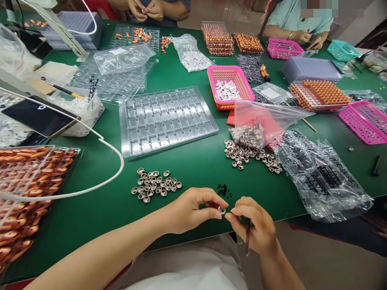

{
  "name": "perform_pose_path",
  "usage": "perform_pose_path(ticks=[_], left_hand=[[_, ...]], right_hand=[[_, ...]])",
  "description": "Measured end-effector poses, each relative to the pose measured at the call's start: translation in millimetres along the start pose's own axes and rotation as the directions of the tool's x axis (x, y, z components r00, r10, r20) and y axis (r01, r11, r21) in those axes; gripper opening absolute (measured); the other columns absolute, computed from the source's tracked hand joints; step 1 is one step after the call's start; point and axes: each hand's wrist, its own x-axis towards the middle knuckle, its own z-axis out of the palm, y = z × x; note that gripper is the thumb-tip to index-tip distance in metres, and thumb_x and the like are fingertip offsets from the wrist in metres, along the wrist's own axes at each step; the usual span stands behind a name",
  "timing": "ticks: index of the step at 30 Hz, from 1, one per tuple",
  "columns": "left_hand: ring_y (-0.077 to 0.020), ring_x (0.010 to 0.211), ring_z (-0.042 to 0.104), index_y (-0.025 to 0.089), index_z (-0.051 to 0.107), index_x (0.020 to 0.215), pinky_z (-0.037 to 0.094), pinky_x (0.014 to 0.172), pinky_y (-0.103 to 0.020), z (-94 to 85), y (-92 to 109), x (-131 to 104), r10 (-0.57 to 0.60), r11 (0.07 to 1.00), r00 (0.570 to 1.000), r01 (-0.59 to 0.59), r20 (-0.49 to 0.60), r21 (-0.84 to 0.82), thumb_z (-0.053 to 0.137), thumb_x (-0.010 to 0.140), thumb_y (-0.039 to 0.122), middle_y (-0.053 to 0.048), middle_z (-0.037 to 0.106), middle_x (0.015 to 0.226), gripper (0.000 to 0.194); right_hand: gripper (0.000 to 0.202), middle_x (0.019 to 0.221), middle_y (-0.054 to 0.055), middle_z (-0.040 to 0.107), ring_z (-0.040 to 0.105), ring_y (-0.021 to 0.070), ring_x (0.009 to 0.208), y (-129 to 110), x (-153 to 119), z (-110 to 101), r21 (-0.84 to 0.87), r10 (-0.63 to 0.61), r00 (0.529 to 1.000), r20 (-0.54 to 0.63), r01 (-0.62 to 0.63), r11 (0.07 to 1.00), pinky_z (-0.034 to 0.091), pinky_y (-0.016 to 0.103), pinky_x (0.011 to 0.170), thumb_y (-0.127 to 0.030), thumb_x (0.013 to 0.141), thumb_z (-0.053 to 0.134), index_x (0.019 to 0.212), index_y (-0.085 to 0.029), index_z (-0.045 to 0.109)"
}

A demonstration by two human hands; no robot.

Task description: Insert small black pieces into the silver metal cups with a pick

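"Pinching of the small metal cup (222, 210) is done by which hand?"

"By the left hand (189, 211). The cup is held between thumb and forefinger, closed narrowly on its edge, probably so that its middle is left reachable from the other side."

"And the right hand (255, 223)?"

"Its thumb and forefinger are held close together, just beside the cup; whether anything tiny is pinched there cannot be told. Lower down, a dark stick (248, 237) is gripped in the curled fingers and pointed downward, perhaps so that it need not be laid aside."

"What is set out near the fingertips?"

"Some black bits (223, 190) are heaped just beyond them, seemingly for easy picking. Metal cups are gathered in two piles on the green table (202, 169): the left pile (153, 187) is spread beyond the left hand, and the right pile (257, 153) is scattered farther out, beyond the right fingers. The two may be kept apart for sorting, though that is only a guess."

"Are containers used?"

"More cups are held in a clear bag (244, 114), which is set against the right pile. Farther from the fingers, white pieces (226, 90) are kept in a pink basket (244, 80). Black parts are wrapped in a crinkled bag (347, 205) to the right of the right fingers. Well beyond the left fingers, a clear tray (169, 144) is laid flat, divided into rows of compartments."
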Motion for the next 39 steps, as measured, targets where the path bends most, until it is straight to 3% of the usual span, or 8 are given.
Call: perform_pose_path(ticks=[3,8,13,18,22,26,33,39], left_hand=[[-0.0188,0.083,0.069,0.013,0.078,0.104,0.057,0.079,-0.030,0.6,0,-1,-0.029,0.997,0.999,0.028,-0.020,-0.076,0.071,0.086,0.024,-0.008,0.073,0.093,0.022],[-0.0187,0.085,0.069,0.014,0.078,0.103,0.057,0.081,-0.030,2.6,-2,-1,-0.059,0.997,0.997,0.057,-0.041,-0.057,0.072,0.085,0.025,-0.008,0.075,0.094,0.023],[-0.0200,0.085,0.069,0.016,0.076,0.108,0.056,0.080,-0.032,-8.1,4,-3,-0.014,0.958,0.996,0.038,-0.087,0.283,0.064,0.093,0.026,-0.008,0.075,0.096,0.022],[-0.0310,0.103,0.063,0.012,0.076,0.109,0.056,0.085,-0.046,-32.7,-7,-22,0.174,0.585,0.969,0.044,-0.178,0.810,0.049,0.100,0.021,-0.015,0.070,0.107,0.029],[-0.0336,0.105,0.061,0.013,0.077,0.109,0.057,0.087,-0.050,-46.8,-24,-43,0.253,0.344,0.946,0.106,-0.201,0.933,0.046,0.101,0.021,-0.017,0.069,0.112,0.033],[-0.0361,0.111,0.059,0.015,0.076,0.109,0.058,0.089,-0.053,-49.7,-21,-53,0.253,0.231,0.949,0.131,-0.190,0.964,0.048,0.100,0.024,-0.017,0.069,0.120,0.031],[-0.0308,0.105,0.063,0.012,0.067,0.124,0.058,0.088,-0.047,-21.0,14,16,0.235,0.371,0.967,0.002,-0.096,0.929,0.051,0.101,0.020,-0.017,0.069,0.119,0.029],[-0.0330,0.108,0.065,0.013,0.067,0.119,0.056,0.091,-0.046,-2.1,12,95,0.117,0.460,0.989,0.024,-0.087,0.887,0.062,0.097,0.021,-0.015,0.071,0.115,0.024]], right_hand=[[0.031,0.088,0.001,0.060,0.056,0.0129,0.072,-1,-9,1,0.142,0.184,0.971,-0.153,-0.163,0.976,0.048,0.026,0.061,-0.006,0.085,0.070,0.109,-0.024,0.060],[0.011,0.086,0.003,0.057,0.054,0.0135,0.071,3,-17,3,0.455,0.442,0.844,-0.304,-0.278,0.846,0.041,0.027,0.056,-0.020,0.095,0.061,0.102,-0.023,0.070],[0.033,0.086,0.006,0.057,0.055,0.0146,0.070,10,-10,0,0.677,0.567,0.775,-0.277,-0.262,0.688,0.041,0.030,0.058,-0.039,0.102,0.049,0.104,-0.023,0.077],[0.048,0.094,0.009,0.060,0.055,0.0180,0.083,18,-7,-3,0.670,0.603,0.704,-0.375,-0.244,0.701,0.047,0.033,0.070,-0.058,0.100,0.047,0.095,-0.025,0.081],[0.053,0.083,0.003,0.052,0.051,0.0120,0.064,26,-11,-3,0.724,0.671,0.672,-0.314,-0.288,0.627,0.039,0.026,0.051,-0.066,0.097,0.047,0.097,-0.025,0.080],[0.051,0.079,0.002,0.053,0.056,0.0113,0.056,30,-11,-2,0.790,0.676,0.694,-0.248,-0.259,0.555,0.041,0.024,0.043,-0.065,0.098,0.047,0.094,-0.024,0.078],[0.039,0.085,0.002,0.058,0.067,0.0142,0.066,37,-10,-8,0.816,0.641,0.730,-0.236,-0.210,0.539,0.060,0.031,0.059,-0.056,0.097,0.057,0.087,-0.023,0.075],[0.012,0.086,0.001,0.058,0.067,0.0122,0.072,39,-13,-11,0.836,0.650,0.728,-0.216,-0.205,0.508,0.060,0.026,0.064,-0.035,0.091,0.072,0.091,-0.023,0.074]])
